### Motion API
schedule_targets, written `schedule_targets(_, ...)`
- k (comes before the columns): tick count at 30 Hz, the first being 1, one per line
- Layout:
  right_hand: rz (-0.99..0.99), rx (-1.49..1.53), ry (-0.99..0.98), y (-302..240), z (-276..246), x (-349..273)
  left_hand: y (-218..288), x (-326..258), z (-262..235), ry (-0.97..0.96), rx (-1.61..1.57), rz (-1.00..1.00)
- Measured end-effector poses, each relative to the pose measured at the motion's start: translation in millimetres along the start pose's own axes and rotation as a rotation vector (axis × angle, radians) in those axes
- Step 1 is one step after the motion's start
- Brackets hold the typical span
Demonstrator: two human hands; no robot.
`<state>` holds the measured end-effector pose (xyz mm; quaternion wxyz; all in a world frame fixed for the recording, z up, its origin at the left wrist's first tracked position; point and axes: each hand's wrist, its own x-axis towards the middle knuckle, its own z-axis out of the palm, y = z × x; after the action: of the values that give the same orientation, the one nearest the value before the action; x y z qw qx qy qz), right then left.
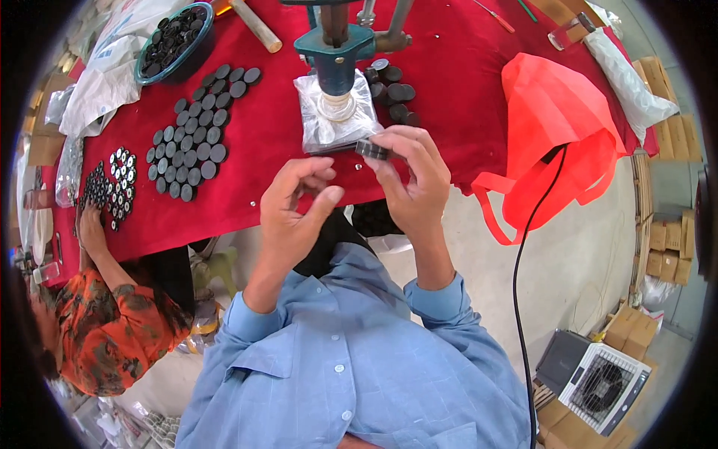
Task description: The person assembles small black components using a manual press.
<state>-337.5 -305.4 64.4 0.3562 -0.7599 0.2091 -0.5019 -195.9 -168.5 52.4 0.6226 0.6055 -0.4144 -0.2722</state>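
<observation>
My right hand pinches a small black disc between thumb and fingers, at the near right corner of the press base. My left hand is held to the left of it, fingers curled and thumb apart, with nothing in it. In front of me stands a teal hand press, its pale ram tip down over a plastic-wrapped base plate. Several black discs lie just right of the press. A broad group of dark discs is spread flat to its left.
A teal bowl of black parts and a mallet handle lie at the far left. On the left a co-worker's hand touches small ring-like pieces. A red bag with a black cable hangs at the right table edge.
</observation>
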Motion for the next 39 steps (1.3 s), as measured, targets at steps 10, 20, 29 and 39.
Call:
schedule_targets(10,-0.04,0.103,-0.117,-32.8,3.7,-9.1,22.8,7.2,4.6,0.08,0.033,0.356)
schedule_targets(20,-0.158,0.201,-0.082,-42.8,10.1,-7.0,11.8,-14.8,12.2,-0.096,-0.378,0.145)
schedule_targets(29,-0.173,0.137,-0.144,-47.3,11.1,-7.2,23.8,-21.8,13.4,-0.21,-0.395,0.01)
schedule_targets(39,-0.178,0.13,-0.148,-48.5,10.4,-6.6,26.1,-26.5,6.0,-0.321,-0.592,-0.075)
